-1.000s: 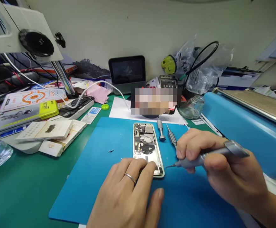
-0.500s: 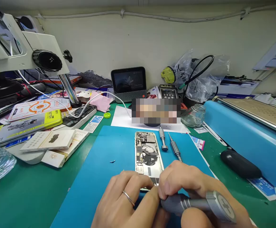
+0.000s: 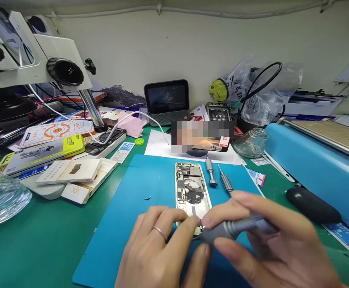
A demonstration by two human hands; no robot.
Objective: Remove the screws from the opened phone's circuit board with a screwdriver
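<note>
An opened phone [image 3: 193,192] lies on the blue mat, its inner parts bare and its lower end partly behind my fingers. My left hand [image 3: 165,244], with a ring on one finger, grips the phone's lower left edge; its thumb stands a little apart below. In my right hand [image 3: 270,240] is a grey screwdriver [image 3: 237,229], held between thumb and fingers, slanting toward the phone's bottom edge. Its tip, beside my left fingertips, is hard to make out. Two more screwdrivers, a stubby one [image 3: 211,172] and a slim one [image 3: 225,180], lie right of the phone.
A tiny dark part [image 3: 148,198] lies on the mat [image 3: 114,232]. Boxes [image 3: 69,172] and a microscope stand [image 3: 63,72] are at left. A glass jar [image 3: 252,143], a black case [image 3: 312,205] and a blue machine [image 3: 318,168] stand right. A small display [image 3: 166,98] is behind.
The screwdriver has swung flatter, and my right hand's fingers have opened wider around it. My left thumb has moved down away from the screwdriver. The view has shifted slightly.
</note>
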